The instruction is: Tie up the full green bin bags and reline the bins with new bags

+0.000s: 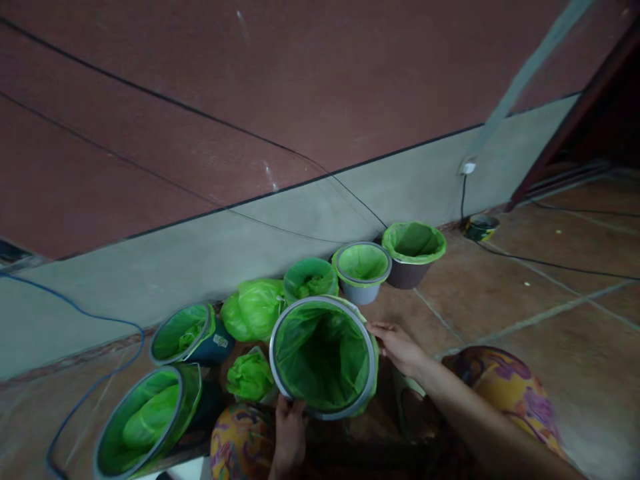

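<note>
No writing can be read: the small white label on the dark teal, green-lined plastic bucket, left of centre in the frame, is illegible.

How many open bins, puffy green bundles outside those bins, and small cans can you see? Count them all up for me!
Open bins: 6
Puffy green bundles: 2
Small can: 1
Total: 9
</note>
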`<state>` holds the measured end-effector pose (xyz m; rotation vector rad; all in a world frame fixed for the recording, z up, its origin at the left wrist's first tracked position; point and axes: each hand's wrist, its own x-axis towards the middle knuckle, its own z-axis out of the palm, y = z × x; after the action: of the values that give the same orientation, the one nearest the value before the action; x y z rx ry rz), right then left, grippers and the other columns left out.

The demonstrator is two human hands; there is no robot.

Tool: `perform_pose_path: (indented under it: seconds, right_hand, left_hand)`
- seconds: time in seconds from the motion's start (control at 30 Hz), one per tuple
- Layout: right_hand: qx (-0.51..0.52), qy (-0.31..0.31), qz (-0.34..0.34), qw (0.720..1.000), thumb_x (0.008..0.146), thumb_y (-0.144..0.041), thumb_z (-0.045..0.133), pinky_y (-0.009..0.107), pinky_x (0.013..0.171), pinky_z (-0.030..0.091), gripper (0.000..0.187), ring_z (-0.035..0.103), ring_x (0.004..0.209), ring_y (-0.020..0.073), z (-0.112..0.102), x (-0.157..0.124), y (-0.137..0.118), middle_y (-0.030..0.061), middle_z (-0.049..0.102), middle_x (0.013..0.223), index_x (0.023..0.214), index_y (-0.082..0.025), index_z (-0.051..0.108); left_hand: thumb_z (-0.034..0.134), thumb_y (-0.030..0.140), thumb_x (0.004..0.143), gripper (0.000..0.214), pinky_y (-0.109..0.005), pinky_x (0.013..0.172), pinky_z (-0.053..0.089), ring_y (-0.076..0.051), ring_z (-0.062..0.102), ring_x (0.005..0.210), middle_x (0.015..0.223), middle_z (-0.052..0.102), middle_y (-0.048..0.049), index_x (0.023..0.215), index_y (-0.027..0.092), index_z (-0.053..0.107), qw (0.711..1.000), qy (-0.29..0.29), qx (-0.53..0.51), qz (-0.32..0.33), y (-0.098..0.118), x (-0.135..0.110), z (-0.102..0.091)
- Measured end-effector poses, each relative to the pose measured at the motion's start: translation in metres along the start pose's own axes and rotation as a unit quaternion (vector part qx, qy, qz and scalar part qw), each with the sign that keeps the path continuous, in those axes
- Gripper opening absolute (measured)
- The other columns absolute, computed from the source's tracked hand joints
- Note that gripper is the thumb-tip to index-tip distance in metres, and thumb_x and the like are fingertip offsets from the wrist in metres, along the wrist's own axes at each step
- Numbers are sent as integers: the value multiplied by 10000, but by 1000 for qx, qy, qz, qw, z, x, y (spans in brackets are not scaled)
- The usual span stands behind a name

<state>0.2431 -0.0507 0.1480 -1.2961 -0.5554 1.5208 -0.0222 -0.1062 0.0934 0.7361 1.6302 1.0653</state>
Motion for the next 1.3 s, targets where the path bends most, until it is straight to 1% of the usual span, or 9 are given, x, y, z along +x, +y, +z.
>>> perform_pose_path:
  seconds: [0.23,0.43,0.63,0.73,0.83,0.97,1.03,1.13,1.3]
  right_hand:
    - [-23,-49,-86,995,652,-467,766,236,584,434,305,564,609,127,15,2,-35,7,677,675,721,-180,689]
    - [67,-54,-24,996,521,-366,854,256,613,452,358,585,597,127,13,-11,-34,-12,692,690,795,-191,703]
    - [-88,-81,-94,988,737,-549,679,234,563,390,373,528,583,108,13,-22,-40,-15,642,670,794,-181,680]
    - [-194,-107,-191,956,800,-527,619,244,612,397,365,542,668,129,27,-31,-55,3,648,747,879,-177,687]
    - [-311,-107,-276,903,809,-470,631,256,655,411,314,559,723,145,38,-44,-62,12,652,812,968,-206,693]
    - [-426,-122,-339,830,775,-330,685,299,797,433,254,593,882,190,41,-58,-58,27,662,938,1019,-259,696]
    - [-449,-110,-349,815,796,-259,640,301,796,433,198,595,872,187,40,-58,-53,30,655,935,984,-258,701]
    - [-420,-62,-333,842,805,-233,608,287,740,436,167,593,789,167,37,-53,-44,21,649,892,953,-240,684]
    - [-303,40,-273,912,758,-300,653,277,640,410,229,554,683,156,29,-35,-27,-4,611,749,969,-210,665]
  left_hand:
    - [630,297,587,335,-322,782,504,-231,634,908,858,680,-29,902,187,600,999,-21,33,35,13,-5,-17]
    - [642,362,608,309,-329,846,485,-251,629,931,841,681,-50,854,174,632,994,-21,83,72,21,-10,-27]
    - [661,368,636,435,-351,934,466,-270,623,1012,948,696,-81,1020,166,629,988,-15,106,109,22,-7,-36]
    - [645,372,677,525,-367,995,439,-279,602,1100,1087,684,-113,1153,157,591,983,-34,120,137,29,-10,-34]
    - [626,367,707,550,-385,1010,435,-287,602,1121,1159,669,-136,1204,139,569,974,-61,145,161,39,-17,-30]
    - [578,306,757,476,-394,1010,440,-281,610,1117,1155,680,-114,1210,157,585,958,-95,185,198,55,-22,-25]
    - [585,295,756,462,-401,1010,441,-284,613,1114,1140,688,-105,1200,170,596,954,-95,190,211,61,-17,-22]
    - [636,340,730,507,-395,994,458,-283,613,1118,1165,676,-115,1205,174,572,969,-61,142,194,62,-4,-18]
    - [685,439,699,636,-424,919,495,-310,642,1041,1091,679,-140,1233,142,508,989,36,129,66,43,-3,-18]
